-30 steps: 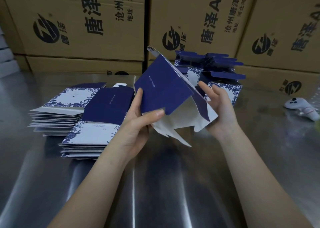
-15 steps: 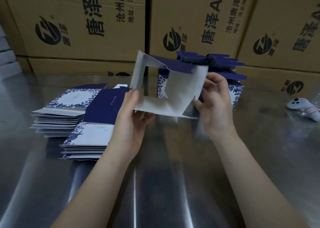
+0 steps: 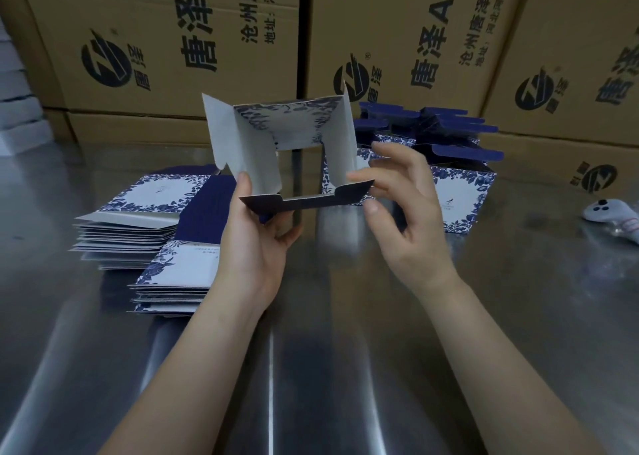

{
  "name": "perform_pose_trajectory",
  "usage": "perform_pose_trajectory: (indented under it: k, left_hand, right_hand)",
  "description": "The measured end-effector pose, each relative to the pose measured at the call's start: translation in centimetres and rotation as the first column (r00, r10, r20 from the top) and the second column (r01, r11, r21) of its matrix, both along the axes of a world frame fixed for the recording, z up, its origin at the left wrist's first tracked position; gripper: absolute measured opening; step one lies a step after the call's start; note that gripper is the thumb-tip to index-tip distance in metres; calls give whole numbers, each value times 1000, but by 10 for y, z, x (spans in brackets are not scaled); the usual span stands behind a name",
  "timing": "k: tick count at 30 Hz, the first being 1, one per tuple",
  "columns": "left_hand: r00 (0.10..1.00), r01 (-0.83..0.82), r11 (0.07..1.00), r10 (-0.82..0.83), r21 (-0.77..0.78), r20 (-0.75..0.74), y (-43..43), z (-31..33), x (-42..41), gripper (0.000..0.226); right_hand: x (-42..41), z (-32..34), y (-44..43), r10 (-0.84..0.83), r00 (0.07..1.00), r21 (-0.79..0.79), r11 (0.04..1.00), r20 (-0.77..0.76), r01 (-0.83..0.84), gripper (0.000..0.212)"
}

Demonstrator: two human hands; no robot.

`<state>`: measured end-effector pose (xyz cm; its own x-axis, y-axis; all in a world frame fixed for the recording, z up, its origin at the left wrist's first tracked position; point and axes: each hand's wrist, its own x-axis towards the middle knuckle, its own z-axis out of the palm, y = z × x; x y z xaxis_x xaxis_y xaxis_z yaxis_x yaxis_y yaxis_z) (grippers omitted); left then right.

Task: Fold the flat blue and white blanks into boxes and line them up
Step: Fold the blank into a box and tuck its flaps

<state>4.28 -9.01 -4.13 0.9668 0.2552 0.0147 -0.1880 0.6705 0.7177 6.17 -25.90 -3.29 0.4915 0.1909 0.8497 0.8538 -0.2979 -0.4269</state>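
Item: half-opened blank, which we pinch with left hand and right hand. Risk: loose bottom flaps mis-tuck; sleeve may collapse flat.

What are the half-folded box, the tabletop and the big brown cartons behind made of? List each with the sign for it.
Half-folded box: thin printed card; matte grey-white inside, holds sharp creases.
Tabletop: likely stainless steel; brushed sheen, streaky reflections.
Brown cartons: probably corrugated cardboard; dull kraft-brown faces, black print.
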Motion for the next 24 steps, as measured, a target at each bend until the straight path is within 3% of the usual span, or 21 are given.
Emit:
perform_pose_trajectory:
  k: [5, 9, 13, 17, 24]
  left_hand:
    - [1000, 4, 999, -3, 34, -9, 0, -2, -1, 34]
    - [1000, 4, 999, -4, 40, 8, -4, -3, -3, 19]
    - [999, 49, 993, -51, 107, 14, -9, -3, -7, 37]
    - [997, 60, 975, -68, 215, 31, -16, -3, -9, 36]
    - [997, -37, 893, 6, 449, 71, -24, -9, -5, 51]
  right_hand:
    - [5, -6, 5, -52, 988, -31, 998, -145, 48, 34]
    - [12, -12, 9, -122, 975, 54, 990, -187, 134, 40]
    - [15, -16, 11, -197, 950, 176, 954, -242, 243, 45]
    - [14, -17, 14, -241, 927, 285, 903, -287, 322, 33]
    - [13, -17, 15, -296, 901, 332, 855, -316, 398, 28]
